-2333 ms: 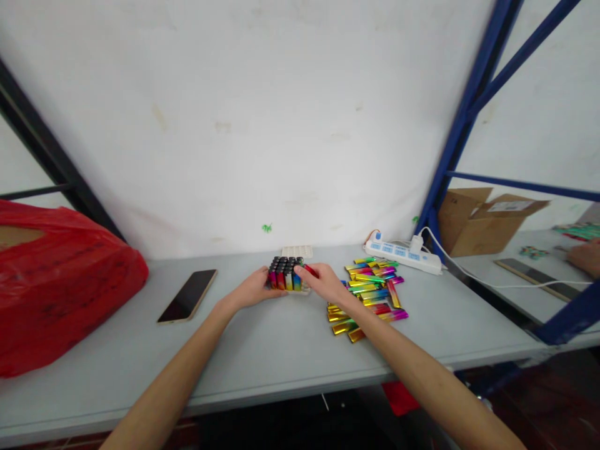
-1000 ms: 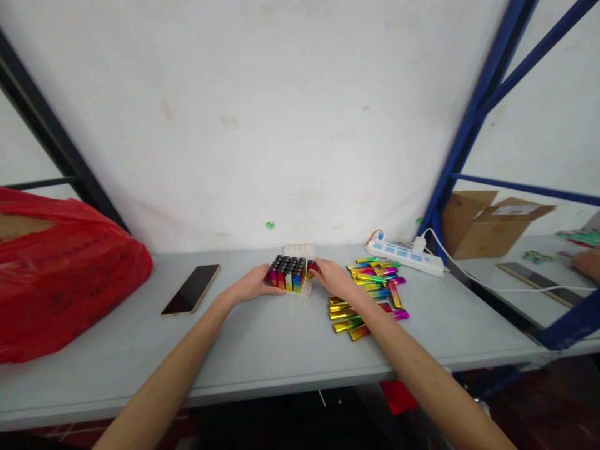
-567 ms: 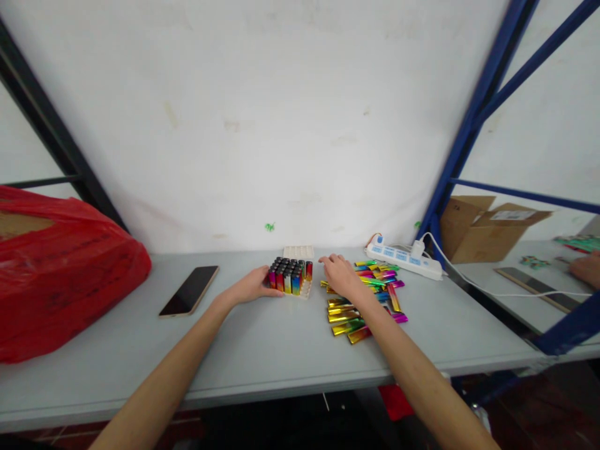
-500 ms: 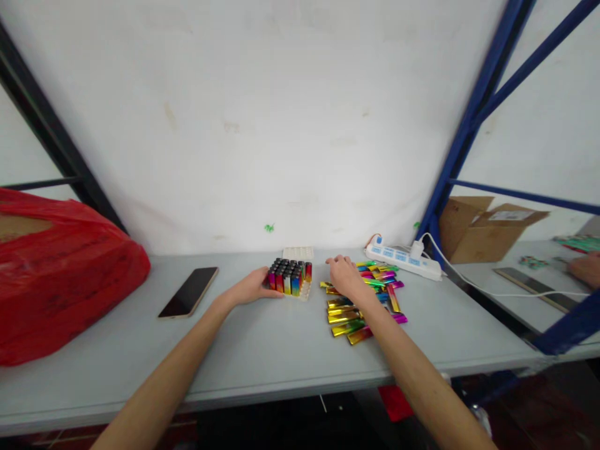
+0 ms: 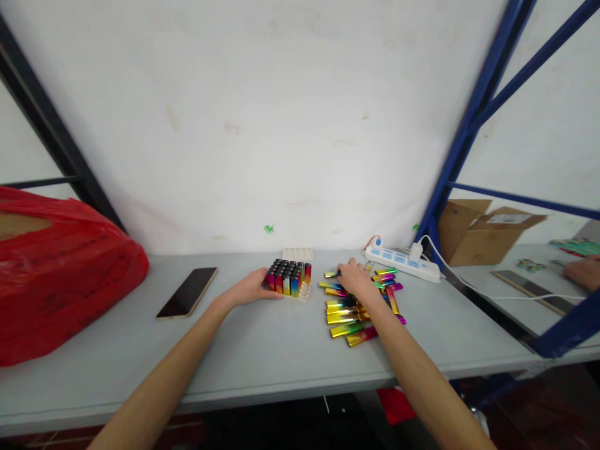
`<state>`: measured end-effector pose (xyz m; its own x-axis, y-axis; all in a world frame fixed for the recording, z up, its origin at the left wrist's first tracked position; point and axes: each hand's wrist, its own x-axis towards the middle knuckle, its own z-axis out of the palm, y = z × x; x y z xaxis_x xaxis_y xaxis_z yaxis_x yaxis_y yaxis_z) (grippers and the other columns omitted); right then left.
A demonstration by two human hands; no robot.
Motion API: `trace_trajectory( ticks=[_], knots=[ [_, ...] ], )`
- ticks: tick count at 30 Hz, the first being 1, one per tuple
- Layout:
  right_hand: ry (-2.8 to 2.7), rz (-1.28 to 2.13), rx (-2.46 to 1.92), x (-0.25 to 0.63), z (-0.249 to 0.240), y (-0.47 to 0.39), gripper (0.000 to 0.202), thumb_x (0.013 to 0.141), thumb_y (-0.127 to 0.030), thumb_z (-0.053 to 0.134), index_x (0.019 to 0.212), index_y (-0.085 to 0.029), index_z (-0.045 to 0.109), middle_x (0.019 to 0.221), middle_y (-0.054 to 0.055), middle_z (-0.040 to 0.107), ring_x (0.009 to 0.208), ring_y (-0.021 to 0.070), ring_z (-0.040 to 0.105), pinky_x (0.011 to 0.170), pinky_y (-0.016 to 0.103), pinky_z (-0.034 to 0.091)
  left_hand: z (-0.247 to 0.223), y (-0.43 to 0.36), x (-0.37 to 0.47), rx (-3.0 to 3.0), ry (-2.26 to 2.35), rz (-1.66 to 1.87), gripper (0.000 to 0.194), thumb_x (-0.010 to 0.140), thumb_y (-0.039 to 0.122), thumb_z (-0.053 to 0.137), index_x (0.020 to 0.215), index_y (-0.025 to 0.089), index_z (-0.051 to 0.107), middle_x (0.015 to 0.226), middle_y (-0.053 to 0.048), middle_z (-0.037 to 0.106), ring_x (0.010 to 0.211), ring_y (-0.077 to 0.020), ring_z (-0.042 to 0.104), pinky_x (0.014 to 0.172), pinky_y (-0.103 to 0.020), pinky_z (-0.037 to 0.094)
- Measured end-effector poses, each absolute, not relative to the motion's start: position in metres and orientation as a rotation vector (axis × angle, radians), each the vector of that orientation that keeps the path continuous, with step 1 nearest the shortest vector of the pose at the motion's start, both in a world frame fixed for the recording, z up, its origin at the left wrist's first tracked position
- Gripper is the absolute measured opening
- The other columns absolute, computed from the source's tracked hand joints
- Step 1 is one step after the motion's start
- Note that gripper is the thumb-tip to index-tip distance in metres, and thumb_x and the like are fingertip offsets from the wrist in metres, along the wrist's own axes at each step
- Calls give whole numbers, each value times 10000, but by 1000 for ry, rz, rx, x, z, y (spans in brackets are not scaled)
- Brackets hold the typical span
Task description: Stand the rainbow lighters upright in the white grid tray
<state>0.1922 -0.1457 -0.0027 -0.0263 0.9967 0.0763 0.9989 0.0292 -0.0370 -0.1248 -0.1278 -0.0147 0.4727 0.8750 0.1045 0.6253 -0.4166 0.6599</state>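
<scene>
Shiny rainbow-coloured tubes (image 5: 286,284) with black tops, about the shape of lighters, stand upright in rows in a white holed tray (image 5: 304,292). My left hand (image 5: 255,287) grips the left side of this group, thumb along the front and fingers behind. On the right lies a loose pile of the same kind of metallic tubes (image 5: 344,317), in gold, green, pink and blue. My right hand (image 5: 355,277) is at the pile's far left part, fingers closed at the dark end of one tube (image 5: 330,274); the fingertips are partly hidden.
A second white holed tray (image 5: 298,254) lies by the wall. The power strip (image 5: 402,261) with its cable sits behind the pile. A phone (image 5: 187,292) and a red plastic bag (image 5: 70,275) are leftward. Beyond the blue post are a cardboard box (image 5: 482,234) and another person's hand (image 5: 584,272).
My right hand has moved right and lower onto the pile, its fingers closing at a tube. My left hand stays on the tray group.
</scene>
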Motion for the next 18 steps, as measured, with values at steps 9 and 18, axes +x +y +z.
trace_trajectory(
  ticks=[9, 18],
  knots=[
    [-2232, -89, -1930, 182, -8, -145, 336, 956, -288, 506, 1242, -209, 663, 1291, 196, 530, 1228, 356, 474, 943, 484, 425, -18, -125, -127, 2267, 1249, 606, 691, 587, 666, 777, 1055, 168, 681, 960, -54, 732, 927, -298, 659, 812, -350, 525],
    [-2382, 5, -1853, 191, -9, -133, 274, 948, -317, 567, 1183, -208, 658, 1171, 141, 627, 1109, 285, 590, 915, 401, 436, -15, -127, -125, 2275, 1245, 597, 687, 599, 652, 777, 1083, 174, 683, 985, -56, 729, 919, -288, 649, 822, -351, 525]
  ],
)
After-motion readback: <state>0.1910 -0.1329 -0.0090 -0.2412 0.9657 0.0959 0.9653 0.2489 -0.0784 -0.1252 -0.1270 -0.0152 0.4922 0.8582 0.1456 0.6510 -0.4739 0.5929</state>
